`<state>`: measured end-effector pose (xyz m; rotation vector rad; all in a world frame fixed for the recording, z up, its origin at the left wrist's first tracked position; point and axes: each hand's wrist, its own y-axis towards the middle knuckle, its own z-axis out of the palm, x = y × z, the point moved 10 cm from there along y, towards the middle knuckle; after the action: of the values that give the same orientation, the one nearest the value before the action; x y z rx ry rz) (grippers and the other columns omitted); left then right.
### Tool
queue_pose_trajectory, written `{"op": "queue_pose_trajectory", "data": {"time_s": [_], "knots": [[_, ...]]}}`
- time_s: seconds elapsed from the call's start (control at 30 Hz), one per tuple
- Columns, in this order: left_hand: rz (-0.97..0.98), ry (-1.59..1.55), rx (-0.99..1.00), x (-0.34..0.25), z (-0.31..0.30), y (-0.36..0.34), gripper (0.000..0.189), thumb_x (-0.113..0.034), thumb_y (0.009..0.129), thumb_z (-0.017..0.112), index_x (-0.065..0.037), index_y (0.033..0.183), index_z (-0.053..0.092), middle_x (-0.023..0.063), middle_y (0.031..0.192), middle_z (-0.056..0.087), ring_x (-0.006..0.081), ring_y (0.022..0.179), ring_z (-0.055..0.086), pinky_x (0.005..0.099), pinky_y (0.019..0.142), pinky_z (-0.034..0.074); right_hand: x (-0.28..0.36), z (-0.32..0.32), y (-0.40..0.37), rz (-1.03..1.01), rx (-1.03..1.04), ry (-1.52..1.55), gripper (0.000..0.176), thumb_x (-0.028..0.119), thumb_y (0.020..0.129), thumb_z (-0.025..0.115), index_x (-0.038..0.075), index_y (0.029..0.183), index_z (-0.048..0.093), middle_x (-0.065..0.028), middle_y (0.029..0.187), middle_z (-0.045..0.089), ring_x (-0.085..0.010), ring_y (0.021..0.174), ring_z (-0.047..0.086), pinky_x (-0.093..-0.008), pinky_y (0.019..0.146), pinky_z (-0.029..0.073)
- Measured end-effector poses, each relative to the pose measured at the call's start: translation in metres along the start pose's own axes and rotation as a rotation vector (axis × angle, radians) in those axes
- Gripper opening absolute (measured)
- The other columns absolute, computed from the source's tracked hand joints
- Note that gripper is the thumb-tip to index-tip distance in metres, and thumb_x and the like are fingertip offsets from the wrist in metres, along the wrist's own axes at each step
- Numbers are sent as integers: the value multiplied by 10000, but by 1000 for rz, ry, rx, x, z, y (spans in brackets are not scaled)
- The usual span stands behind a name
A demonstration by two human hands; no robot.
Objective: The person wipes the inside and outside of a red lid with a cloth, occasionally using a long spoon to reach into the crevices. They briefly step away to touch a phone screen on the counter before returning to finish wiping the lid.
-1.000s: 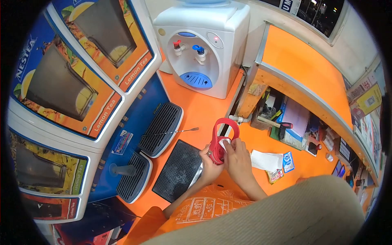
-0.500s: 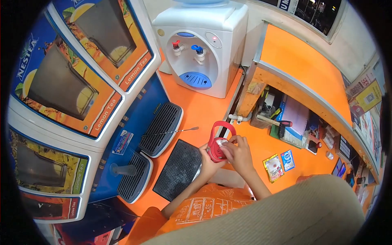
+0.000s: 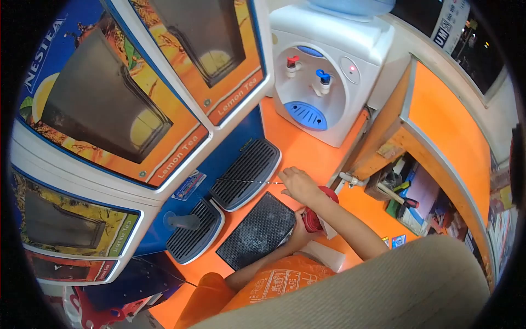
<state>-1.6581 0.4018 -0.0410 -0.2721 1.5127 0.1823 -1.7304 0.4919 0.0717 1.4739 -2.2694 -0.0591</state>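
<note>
My left hand (image 3: 300,229) is wrapped round a red container (image 3: 312,221) with a red strap, low in the middle of the view. Further forward, my right hand (image 3: 298,185) has its fingers at the end of a thin twisted metal stirrer (image 3: 246,181). The stirrer's other end lies over a black drip tray (image 3: 246,174). My right forearm passes across the container and hides part of it. A black textured mat (image 3: 257,231) lies on the orange counter just left of my left hand.
Drink dispensers (image 3: 181,183) with tea panels fill the left. A white water dispenser (image 3: 359,46) stands at the back. To the right is an orange shelf (image 3: 449,120) with tools and papers beneath. Small sachets (image 3: 399,241) lie by the knee-like beige fabric (image 3: 372,285).
My right hand has left the red container and moved forward and left to the stirrer's end. The view has turned left, shifting the scene rightward.
</note>
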Motion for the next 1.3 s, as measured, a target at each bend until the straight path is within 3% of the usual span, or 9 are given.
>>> {"op": "queue_pose_trajectory", "data": {"time_s": [0.1, 0.4, 0.5, 0.83, 0.93, 1.0, 1.07, 1.13, 1.3], "knots": [[17, -14, 29, 9, -1, 6, 924, -198, 562, 848, -3, 1199, 208, 199, 1197, 419, 278, 1139, 450, 389, 935, 390, -14, 56, 4, 45, 412, 109, 208, 135, 742, 642, 8, 891, 573, -136, 787, 587, -311, 762, 583, -393, 697, 468], [-45, 54, 61, 3, 2, 14, 548, -93, 608, 799, -11, 1074, 521, 104, 1063, 593, 153, 972, 578, 300, 817, 476, -9, -213, -77, 261, -277, 495, 147, 81, 627, 764, 3, 698, 663, -84, 630, 633, -155, 568, 610, -243, 507, 434], [-73, -166, 70, 38, 6, 14, 898, -140, 553, 851, 2, 1167, 210, 181, 1176, 389, 238, 1119, 455, 376, 925, 401, -26, -260, -142, 361, -499, 710, 135, 48, 603, 779, 59, 627, 647, -37, 595, 627, -129, 481, 564, -222, 447, 396], [183, 46, -13, -32, 1, 5, 878, -73, 583, 827, -25, 1180, 184, 168, 1201, 387, 235, 1126, 458, 372, 946, 396, -56, -275, -251, 342, -1412, 1713, 179, 303, 921, 482, 133, 969, 508, 25, 979, 462, -120, 904, 463, -345, 834, 413], [193, 31, 1, -39, 3, 3, 884, -80, 579, 831, -24, 1184, 190, 171, 1194, 394, 236, 1125, 460, 372, 941, 400, -51, -280, -244, 360, -979, 1128, 142, 261, 925, 493, 123, 943, 524, 30, 673, 480, -103, 580, 469, -260, 569, 461], [200, 1, 7, -43, 4, 3, 884, -94, 577, 835, 1, 1189, 205, 188, 1184, 404, 250, 1115, 478, 367, 923, 421, -66, -215, -260, 935, -545, 743, 99, 191, 901, 512, 99, 902, 547, -17, 586, 469, -150, 504, 491, -297, 506, 458], [276, 138, 5, -54, 5, 1, 896, -116, 563, 845, 1, 1190, 216, 196, 1180, 411, 254, 1106, 489, 367, 907, 430, -8, -195, -196, 336, -301, -39, 102, 125, 847, 525, 80, 923, 577, -72, 646, 521, -200, 563, 559, -318, 490, 469], [283, 144, 19, -62, 8, 1, 897, -125, 558, 849, -1, 1186, 220, 198, 1172, 424, 256, 1094, 500, 367, 898, 435, -4, -136, -196, 544, 141, -197, 231, 78, 776, 535, 55, 1001, 580, -100, 723, 557, -233, 660, 601, -318, 507, 492], [314, 231, 44, -85, 14, -3, 885, -141, 556, 853, -4, 1172, 232, 201, 1147, 460, 258, 1061, 525, 367, 880, 444, 10, -116, -182, 442, 90, -268, 269, 83, 731, 550, 22, 993, 568, -84, 778, 567, -209, 726, 602, -295, 519, 510]]}}
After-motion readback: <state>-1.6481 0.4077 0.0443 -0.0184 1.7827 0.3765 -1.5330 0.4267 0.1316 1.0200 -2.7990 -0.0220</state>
